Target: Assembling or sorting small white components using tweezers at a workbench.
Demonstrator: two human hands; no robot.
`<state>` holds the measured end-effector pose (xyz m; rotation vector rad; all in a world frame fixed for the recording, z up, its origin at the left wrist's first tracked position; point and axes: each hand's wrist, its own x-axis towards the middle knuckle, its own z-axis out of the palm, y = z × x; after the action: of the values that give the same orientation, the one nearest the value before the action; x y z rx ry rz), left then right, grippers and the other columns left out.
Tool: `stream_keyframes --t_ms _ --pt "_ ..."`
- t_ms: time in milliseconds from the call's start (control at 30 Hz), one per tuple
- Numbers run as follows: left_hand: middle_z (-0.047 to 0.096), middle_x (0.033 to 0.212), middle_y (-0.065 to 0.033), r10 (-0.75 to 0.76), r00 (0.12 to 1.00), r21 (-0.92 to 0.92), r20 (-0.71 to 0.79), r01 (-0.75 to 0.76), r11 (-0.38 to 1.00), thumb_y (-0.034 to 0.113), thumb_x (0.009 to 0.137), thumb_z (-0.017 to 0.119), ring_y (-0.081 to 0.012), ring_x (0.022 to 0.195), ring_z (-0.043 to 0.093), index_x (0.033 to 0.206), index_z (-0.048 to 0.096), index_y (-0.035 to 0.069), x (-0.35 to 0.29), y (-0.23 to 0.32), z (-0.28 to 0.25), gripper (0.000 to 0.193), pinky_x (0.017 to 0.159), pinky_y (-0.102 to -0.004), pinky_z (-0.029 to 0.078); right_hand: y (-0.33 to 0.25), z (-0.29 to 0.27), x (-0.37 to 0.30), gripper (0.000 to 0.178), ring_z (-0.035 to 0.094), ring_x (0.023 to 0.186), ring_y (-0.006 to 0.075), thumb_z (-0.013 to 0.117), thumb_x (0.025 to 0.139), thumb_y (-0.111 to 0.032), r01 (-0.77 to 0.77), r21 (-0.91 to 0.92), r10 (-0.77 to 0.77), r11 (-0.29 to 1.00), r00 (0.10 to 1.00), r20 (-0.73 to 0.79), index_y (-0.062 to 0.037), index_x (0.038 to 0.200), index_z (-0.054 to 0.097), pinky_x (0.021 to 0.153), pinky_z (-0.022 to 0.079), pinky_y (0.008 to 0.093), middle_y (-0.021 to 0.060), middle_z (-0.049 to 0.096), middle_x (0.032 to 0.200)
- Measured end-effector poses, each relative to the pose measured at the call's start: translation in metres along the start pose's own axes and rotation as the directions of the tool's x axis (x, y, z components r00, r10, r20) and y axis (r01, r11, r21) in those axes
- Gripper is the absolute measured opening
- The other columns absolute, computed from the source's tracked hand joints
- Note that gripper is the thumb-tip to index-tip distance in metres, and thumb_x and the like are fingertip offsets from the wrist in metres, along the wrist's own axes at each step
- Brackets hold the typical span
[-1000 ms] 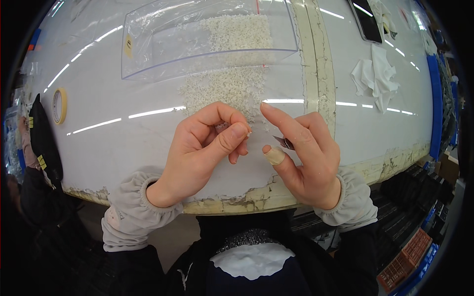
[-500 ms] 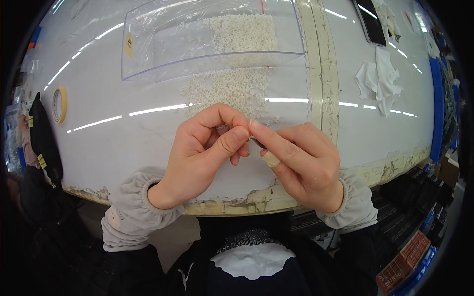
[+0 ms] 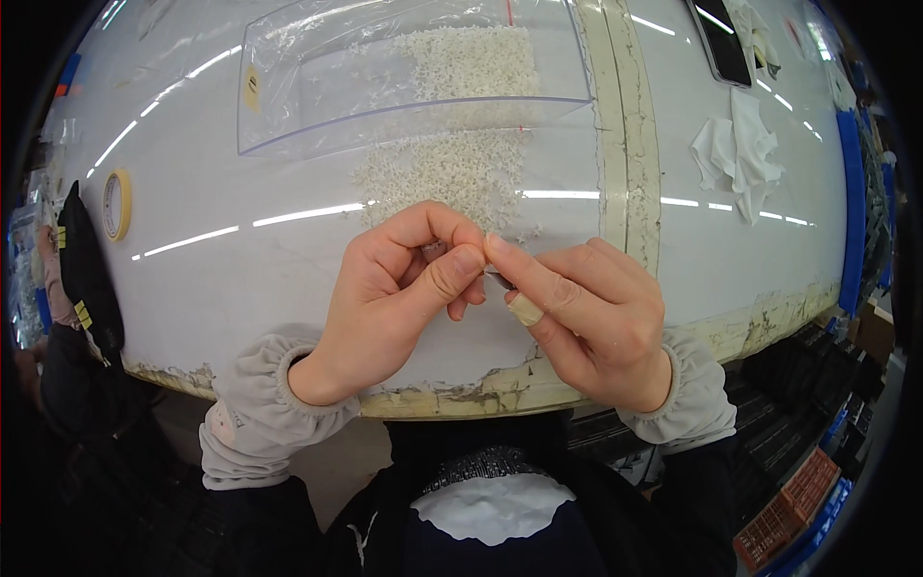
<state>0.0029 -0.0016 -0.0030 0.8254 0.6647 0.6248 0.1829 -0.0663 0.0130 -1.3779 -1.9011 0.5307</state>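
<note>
My left hand is closed in a pinch, thumb against index finger, around something too small to make out. Its fingertips meet those of my right hand, above the table's near part. Between the right index finger and thumb is a thin dark metal blade, its far end hidden by the fingers. Yellowish tape wraps the right thumb. Just beyond the hands lies a loose spread of small white pieces. Many more of them rest in a clear plastic tray behind.
A roll of yellow tape stands at the left. Crumpled white cloth and a phone lie on the right. Worn tape strips run across the white table and along its near edge. A person's dark sleeve shows far left.
Both hands keep nearly the same pose and place. The blade between the right fingers has tilted very slightly.
</note>
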Motion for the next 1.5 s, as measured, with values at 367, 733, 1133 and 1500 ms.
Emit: stream_keyframes --t_ms 367,733,1133,1500 --pt "0.058 0.079 -0.0035 -0.012 1.0 0.006 -0.007 0.012 1.0 0.005 0.092 0.055 -0.0082 0.069 0.052 0.095 0.057 0.002 -0.0008 0.0014 0.0023 0.005 0.062 -0.0182 0.044 0.0002 -0.0009 -0.0003 0.034 0.045 0.06 0.0129 0.063 0.076 -0.003 -0.016 0.034 0.016 0.999 1.0 -0.006 -0.004 0.109 0.069 0.055 0.039 0.0219 0.0032 0.062 0.082" --pt "0.058 0.077 -0.0026 -0.019 1.0 0.027 0.007 0.019 0.999 0.006 0.092 0.057 -0.0076 0.068 0.053 0.094 0.058 0.001 -0.0018 -0.0016 0.0054 0.006 0.061 -0.017 0.044 -0.0041 0.0018 -0.0013 0.025 0.047 0.059 0.0111 0.069 0.069 0.002 -0.045 0.017 0.047 0.999 0.987 -0.154 -0.0049 0.093 0.07 0.053 0.041 0.0201 0.0044 0.059 0.08" --pt "0.06 0.079 -0.0041 -0.173 0.976 -0.133 0.132 0.19 0.973 0.007 0.09 0.06 -0.0073 0.066 0.052 0.095 0.061 0.001 0.0003 0.0036 0.003 0.009 0.057 -0.0169 0.043 -0.0037 -0.0004 0.0 0.037 0.041 0.054 0.0099 0.068 0.057 0.004 -0.02 0.076 0.036 0.997 0.977 -0.212 -0.0081 0.092 0.073 0.044 0.034 0.0206 -0.0006 0.048 0.068" --pt "0.062 0.08 -0.0049 -0.236 0.954 -0.237 0.182 0.276 0.931 0.006 0.09 0.06 -0.0068 0.066 0.052 0.096 0.061 0.001 0.0015 0.0033 0.0041 0.008 0.056 -0.0168 0.043 -0.0029 -0.0016 -0.0024 0.034 0.042 0.055 0.0104 0.068 0.064 0.002 -0.006 0.084 0.018 0.996 0.988 -0.151 -0.0074 0.097 0.071 0.045 0.035 0.0207 0.001 0.05 0.071"
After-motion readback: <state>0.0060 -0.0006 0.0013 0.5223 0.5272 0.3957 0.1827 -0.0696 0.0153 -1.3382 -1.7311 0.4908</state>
